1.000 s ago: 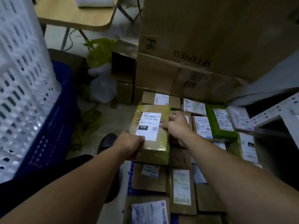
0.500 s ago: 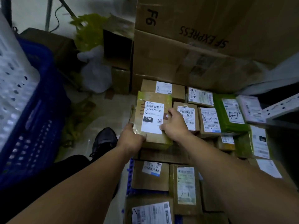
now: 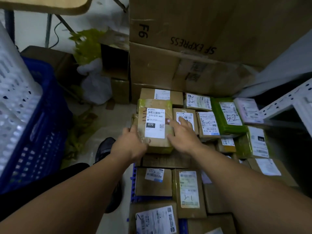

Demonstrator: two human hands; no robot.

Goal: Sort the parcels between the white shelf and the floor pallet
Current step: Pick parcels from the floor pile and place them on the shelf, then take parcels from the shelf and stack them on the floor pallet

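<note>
A tan parcel with yellow tape and a white label reading 070 (image 3: 155, 125) lies flat on top of other parcels on the blue floor pallet (image 3: 133, 183). My left hand (image 3: 130, 144) holds its lower left corner, fingers along the left side and thumb on top. The straight, spread fingers of my right hand (image 3: 182, 135) rest across the parcel's right edge and the small brown parcel (image 3: 184, 115) beside it. Several labelled parcels cover the pallet, among them a green one (image 3: 226, 119). The white shelf's frame (image 3: 287, 105) juts in at the right.
A big SF EXPRESS carton (image 3: 194, 48) stands behind the pallet. A blue crate (image 3: 42, 132) with a white perforated crate (image 3: 13, 98) in it fills the left. My black shoe (image 3: 105, 149) stands on the floor by the pallet. Bags and an open box (image 3: 116, 68) sit at the back.
The 070 parcel has come down from a raised, tilted hold to lie flat on the stack. My right hand's fingers have opened and spread over its right edge.
</note>
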